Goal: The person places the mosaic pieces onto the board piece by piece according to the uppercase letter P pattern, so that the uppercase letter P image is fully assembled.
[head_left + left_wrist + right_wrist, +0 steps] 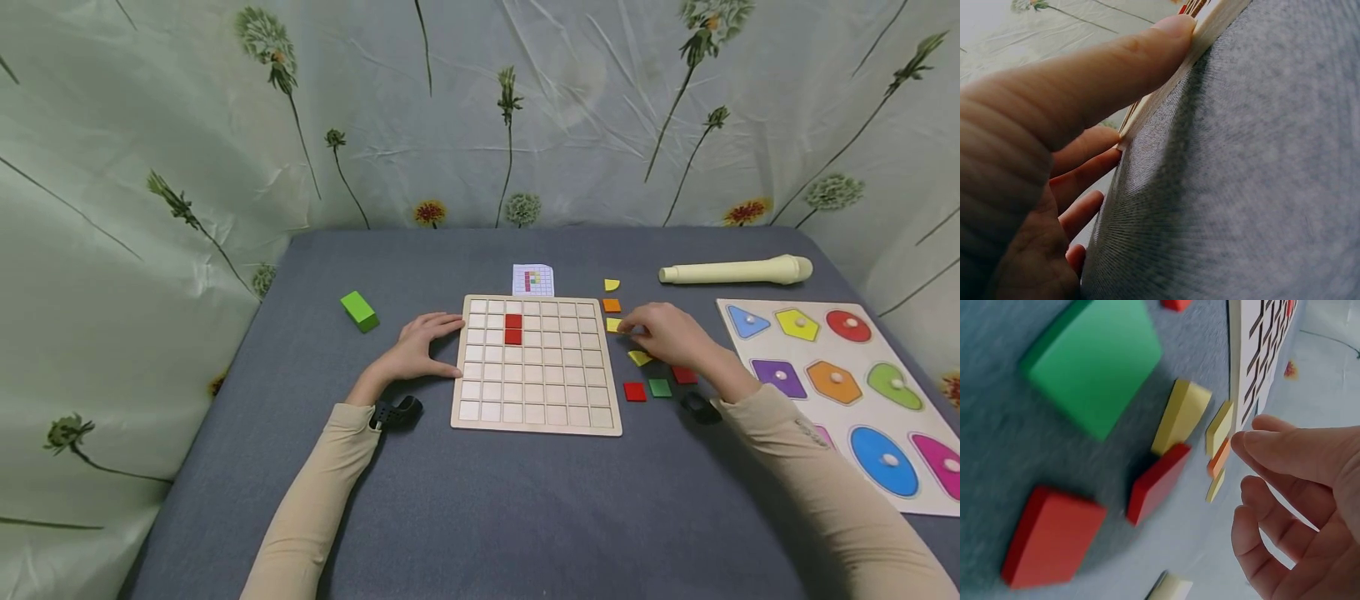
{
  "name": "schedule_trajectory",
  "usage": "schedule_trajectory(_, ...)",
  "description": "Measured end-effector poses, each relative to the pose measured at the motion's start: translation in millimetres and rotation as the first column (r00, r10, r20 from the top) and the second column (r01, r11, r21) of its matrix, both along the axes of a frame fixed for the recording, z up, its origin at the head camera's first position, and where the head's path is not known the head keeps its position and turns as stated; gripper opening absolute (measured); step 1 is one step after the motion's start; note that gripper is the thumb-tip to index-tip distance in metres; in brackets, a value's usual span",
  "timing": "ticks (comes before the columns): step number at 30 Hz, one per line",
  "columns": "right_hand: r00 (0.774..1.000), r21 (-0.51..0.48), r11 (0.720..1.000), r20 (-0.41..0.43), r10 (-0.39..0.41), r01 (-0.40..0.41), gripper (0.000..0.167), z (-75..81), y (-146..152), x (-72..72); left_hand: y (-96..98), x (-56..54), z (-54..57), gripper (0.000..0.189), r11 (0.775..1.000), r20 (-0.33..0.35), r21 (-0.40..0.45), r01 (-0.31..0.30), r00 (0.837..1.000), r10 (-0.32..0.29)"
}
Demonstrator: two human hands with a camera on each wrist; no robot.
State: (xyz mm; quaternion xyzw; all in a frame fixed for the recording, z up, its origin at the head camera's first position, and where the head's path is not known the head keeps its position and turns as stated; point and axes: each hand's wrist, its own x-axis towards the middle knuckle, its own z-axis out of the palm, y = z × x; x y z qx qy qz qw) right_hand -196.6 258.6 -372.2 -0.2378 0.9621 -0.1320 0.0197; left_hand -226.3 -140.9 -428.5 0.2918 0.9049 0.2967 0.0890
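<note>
A wooden grid board (pixel 536 425) lies on the table with two red tiles (pixel 513 322) in one column near its top. My left hand (pixel 416 350) rests against its left side, thumb (pixel 1175 28) and fingers spread along the edge. My right hand (pixel 667 333) hovers over loose tiles to the right, fingertips close to a yellow tile (pixel 612 325). In the right wrist view its thumb and index finger show nothing between them. Around it lie an orange tile (pixel 612 306), a yellow rounded tile (pixel 640 358), a green tile (pixel 1097 369) and several red tiles (pixel 1054 537).
A small pattern card (pixel 533 279) lies at the board's top edge. On the left is a green block (pixel 360 311). A cream microphone-shaped object (pixel 735 270) lies at the back right, above a knobbed shape puzzle (pixel 806 317).
</note>
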Motion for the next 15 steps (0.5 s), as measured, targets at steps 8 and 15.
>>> schedule_trajectory(8, 0.999, 0.006, 1.0, 0.05, 0.006, -0.007, 0.027, 1.7, 19, 5.1, 0.3, 0.4, 0.9, 0.082, 1.0, 0.002, 0.001, 0.005, 1.0, -0.005)
schedule_trajectory(15, 0.996, -0.008, 0.998, 0.067, 0.062, -0.061, 0.028, -0.8, 34, 7.3, 0.2, 0.5, 1.4, 0.082, 1.0, 0.003, 0.001, 0.001, 1.0, -0.001)
